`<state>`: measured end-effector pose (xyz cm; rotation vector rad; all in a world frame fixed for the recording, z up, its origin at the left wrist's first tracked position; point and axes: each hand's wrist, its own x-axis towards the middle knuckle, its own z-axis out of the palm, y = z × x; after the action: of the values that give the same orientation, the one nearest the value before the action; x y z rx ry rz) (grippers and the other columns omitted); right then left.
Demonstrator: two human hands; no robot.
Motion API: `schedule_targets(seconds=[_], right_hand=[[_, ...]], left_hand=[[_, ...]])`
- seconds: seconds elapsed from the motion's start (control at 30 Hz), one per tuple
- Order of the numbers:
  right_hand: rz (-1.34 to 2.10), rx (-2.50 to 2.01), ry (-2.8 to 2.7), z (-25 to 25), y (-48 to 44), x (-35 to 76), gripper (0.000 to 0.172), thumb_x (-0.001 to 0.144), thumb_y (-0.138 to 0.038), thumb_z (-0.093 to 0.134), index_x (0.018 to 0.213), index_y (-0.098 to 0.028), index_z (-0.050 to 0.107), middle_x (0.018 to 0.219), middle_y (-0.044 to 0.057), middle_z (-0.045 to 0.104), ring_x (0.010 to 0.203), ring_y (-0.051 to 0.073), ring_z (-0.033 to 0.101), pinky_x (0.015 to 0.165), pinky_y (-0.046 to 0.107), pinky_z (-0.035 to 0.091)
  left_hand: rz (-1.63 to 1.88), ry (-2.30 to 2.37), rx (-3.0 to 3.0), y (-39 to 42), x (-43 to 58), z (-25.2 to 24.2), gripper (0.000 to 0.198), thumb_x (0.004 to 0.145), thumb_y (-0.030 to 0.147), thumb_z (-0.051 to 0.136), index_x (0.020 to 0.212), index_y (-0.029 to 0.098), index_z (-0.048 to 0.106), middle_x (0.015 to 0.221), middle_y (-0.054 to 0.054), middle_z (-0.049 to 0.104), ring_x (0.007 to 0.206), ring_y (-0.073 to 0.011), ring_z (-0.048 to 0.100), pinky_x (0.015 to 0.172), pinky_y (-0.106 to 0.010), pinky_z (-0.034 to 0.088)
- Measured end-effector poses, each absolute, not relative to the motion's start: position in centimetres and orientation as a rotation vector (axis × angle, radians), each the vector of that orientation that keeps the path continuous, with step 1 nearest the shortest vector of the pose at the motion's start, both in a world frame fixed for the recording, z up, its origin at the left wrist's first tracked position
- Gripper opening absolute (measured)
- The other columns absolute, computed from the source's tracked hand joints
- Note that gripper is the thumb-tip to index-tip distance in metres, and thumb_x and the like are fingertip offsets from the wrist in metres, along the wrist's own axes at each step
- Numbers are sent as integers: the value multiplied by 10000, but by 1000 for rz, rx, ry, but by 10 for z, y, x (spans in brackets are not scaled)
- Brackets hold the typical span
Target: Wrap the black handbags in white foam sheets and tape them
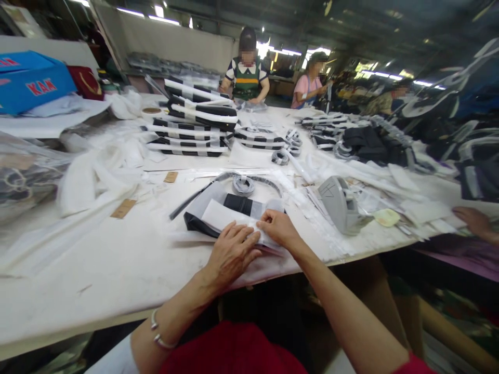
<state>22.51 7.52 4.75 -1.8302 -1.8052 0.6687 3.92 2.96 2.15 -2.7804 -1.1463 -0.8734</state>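
Observation:
A folded black, grey and white garment in a clear plastic bag lies at the near edge of the white table. My left hand rests flat on the bag's near end, fingers stretched out. My right hand pinches the bag's edge beside it, fingers curled. A coiled strap lies just beyond the garment.
A grey tape dispenser stands to the right. Stacks of striped folded garments sit at mid-table, with a blue box far left. Another person's hand rests at the right edge. Workers sit at the far side.

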Motion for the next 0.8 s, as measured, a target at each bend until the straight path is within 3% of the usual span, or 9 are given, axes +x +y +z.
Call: schedule_targets(seconds=[0.13,0.23,0.4,0.5,0.6,0.7,0.8], right_hand=[[624,-1862,-1783,49,80,222,105,714,-209,681,627,-196,624,594,-31,616,586,118,551,562,223,383],[709,-1833,-1666,58,79,223,76,719,-204,654,650,-193,623,584,-29,603,542,116,554,495,208,398],[673,-1670,-1364,96,61,277,207,724,-383,644,768,-181,655,639,-1,627,503,138,586,383,211,413],[378,-1722,-1217,115,46,349,315,687,-453,681,819,-168,681,689,29,667,528,151,602,436,242,470],[99,-1897,-1077,120,37,426,332,682,-463,665,841,-174,703,746,60,703,660,203,652,586,302,531],[160,-2045,-1013,112,37,478,259,665,-426,657,759,-186,687,807,88,729,822,250,667,698,323,530],[379,-2093,-978,96,46,499,237,694,-446,641,667,-211,655,744,67,725,785,232,673,670,306,527]], left_hand=[[-857,-1163,-2763,29,40,22,367,875,331,688,1212,227,585,1195,-62,672,1120,-245,600,1088,-479,381],[-868,-1171,-2740,28,41,21,338,870,302,695,1186,236,596,1172,-52,678,1102,-237,603,1082,-470,387],[-890,-1162,-2732,29,41,19,322,868,283,694,1173,234,604,1172,-53,678,1108,-241,598,1073,-476,401],[-894,-1161,-2730,29,40,18,309,885,286,670,1184,237,608,1178,-50,678,1121,-242,593,1088,-478,389],[-899,-1162,-2732,29,40,17,288,906,272,633,1193,248,614,1191,-42,677,1130,-233,596,1099,-466,380],[-935,-1138,-2688,31,40,11,270,925,257,592,1194,245,618,1189,-44,680,1127,-232,605,1100,-467,375],[-964,-1083,-2653,35,39,5,270,941,268,558,1203,247,619,1188,-51,683,1122,-237,611,1100,-471,375]])
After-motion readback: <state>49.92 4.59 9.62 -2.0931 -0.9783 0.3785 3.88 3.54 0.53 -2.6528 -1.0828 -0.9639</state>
